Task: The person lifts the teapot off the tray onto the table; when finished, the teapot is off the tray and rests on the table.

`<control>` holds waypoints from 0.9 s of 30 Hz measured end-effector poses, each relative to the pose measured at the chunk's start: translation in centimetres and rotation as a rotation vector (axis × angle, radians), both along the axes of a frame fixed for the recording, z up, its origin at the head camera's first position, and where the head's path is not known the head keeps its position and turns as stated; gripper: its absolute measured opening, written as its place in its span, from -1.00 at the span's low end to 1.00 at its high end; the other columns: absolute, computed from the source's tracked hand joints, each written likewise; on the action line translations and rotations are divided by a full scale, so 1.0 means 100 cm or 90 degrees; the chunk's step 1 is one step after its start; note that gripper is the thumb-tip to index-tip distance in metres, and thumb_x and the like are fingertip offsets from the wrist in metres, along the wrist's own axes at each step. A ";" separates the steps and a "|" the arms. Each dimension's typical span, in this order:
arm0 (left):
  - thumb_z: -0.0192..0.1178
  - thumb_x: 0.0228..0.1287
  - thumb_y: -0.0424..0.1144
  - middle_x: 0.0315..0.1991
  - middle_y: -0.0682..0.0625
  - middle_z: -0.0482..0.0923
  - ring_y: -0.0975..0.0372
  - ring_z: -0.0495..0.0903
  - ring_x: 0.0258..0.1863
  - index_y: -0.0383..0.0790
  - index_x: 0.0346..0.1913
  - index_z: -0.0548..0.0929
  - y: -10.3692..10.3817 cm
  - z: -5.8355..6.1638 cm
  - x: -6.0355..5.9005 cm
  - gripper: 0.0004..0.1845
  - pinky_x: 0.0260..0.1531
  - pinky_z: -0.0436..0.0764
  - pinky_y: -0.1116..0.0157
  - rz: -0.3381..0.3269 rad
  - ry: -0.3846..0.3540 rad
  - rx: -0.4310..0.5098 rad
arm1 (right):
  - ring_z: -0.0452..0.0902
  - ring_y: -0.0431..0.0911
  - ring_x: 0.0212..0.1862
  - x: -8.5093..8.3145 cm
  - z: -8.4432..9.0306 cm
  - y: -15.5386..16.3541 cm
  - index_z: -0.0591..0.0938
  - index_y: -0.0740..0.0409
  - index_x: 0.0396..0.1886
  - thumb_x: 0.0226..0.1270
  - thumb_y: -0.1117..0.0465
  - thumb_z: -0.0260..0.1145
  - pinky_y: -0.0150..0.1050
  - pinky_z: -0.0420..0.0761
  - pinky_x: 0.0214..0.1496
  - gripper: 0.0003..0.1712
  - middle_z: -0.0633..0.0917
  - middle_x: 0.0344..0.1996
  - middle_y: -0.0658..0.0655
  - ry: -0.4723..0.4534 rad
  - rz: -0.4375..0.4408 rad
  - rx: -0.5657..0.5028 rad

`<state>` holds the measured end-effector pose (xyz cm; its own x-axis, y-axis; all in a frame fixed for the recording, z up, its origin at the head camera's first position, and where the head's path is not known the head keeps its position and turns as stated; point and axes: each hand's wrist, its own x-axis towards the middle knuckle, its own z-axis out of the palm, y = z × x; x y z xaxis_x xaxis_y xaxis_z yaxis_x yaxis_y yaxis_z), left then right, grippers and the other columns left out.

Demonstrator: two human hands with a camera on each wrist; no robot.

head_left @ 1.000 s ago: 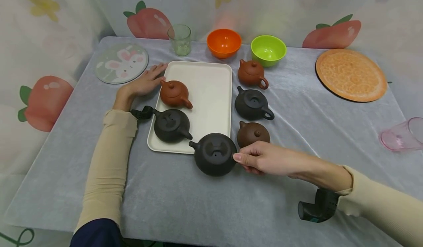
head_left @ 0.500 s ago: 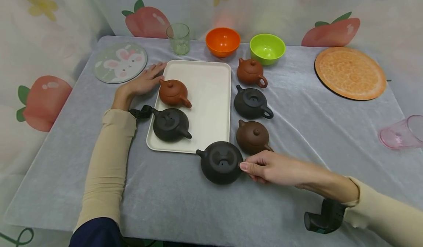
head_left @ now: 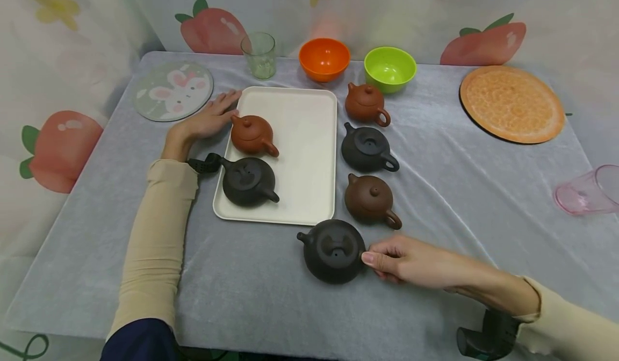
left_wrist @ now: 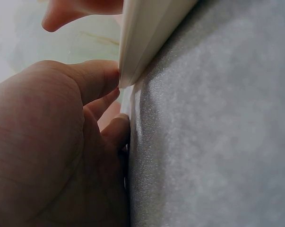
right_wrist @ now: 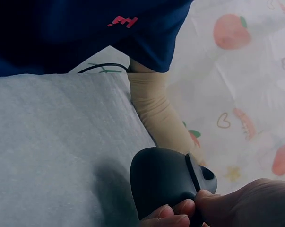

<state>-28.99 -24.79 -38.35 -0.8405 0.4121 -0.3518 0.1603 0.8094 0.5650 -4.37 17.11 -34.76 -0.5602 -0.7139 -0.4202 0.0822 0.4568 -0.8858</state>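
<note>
- Along the left edge of the cream tray [head_left: 307,141]: left hand [head_left: 205,120], fingers extended, touching the rim.
- Inside that edge: red teapot [head_left: 252,134], far; black teapot [head_left: 248,182], near. Tray surface spans from both to its right edge.
- At the near right corner: large black teapot [head_left: 335,253]. Gray cloth [head_left: 271,302] extends frontward.
- Beside the right edge: second red teapot [head_left: 364,103], flat black teapot [head_left: 366,149], brown teapot [head_left: 369,198].
- Right hand [head_left: 411,261]: thumb and fingers pinch the large black teapot's right side.
</note>
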 end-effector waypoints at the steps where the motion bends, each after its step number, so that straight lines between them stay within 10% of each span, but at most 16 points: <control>1: -0.35 0.58 0.08 0.58 -0.05 -0.48 0.11 -0.57 0.54 -0.02 0.58 -0.27 0.000 0.000 0.000 -0.32 0.48 -0.52 0.05 -0.001 0.001 0.000 | 0.15 -0.34 -0.65 0.001 -0.001 0.002 0.41 0.20 -0.63 0.56 0.03 0.04 -0.32 0.24 -0.63 -0.48 0.31 -0.71 -0.12 0.000 -0.001 -0.002; 20: -0.32 0.57 0.08 0.59 -0.05 -0.46 0.13 -0.57 0.54 -0.04 0.58 -0.25 -0.002 -0.002 -0.001 -0.31 0.48 -0.53 0.08 0.001 0.004 0.014 | 0.14 -0.36 -0.64 0.016 -0.014 0.027 0.38 0.21 -0.64 0.57 0.14 0.02 -0.29 0.22 -0.64 -0.51 0.26 -0.73 0.21 -0.014 -0.017 -0.033; 27: -0.32 0.57 0.10 0.58 -0.02 -0.47 0.15 -0.57 0.54 0.00 0.58 -0.26 -0.002 -0.003 -0.003 -0.31 0.48 -0.53 0.09 0.005 0.001 0.010 | 0.10 -0.30 -0.64 0.021 -0.017 0.038 0.36 0.25 -0.59 0.59 0.14 -0.01 -0.25 0.16 -0.64 -0.53 0.25 -0.71 -0.05 -0.058 -0.037 -0.023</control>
<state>-29.25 -24.95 -38.65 -0.8445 0.4108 -0.3437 0.1554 0.8020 0.5768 -2.28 20.92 -36.44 -0.5617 -0.6970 -0.4457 0.1894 0.4161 -0.8894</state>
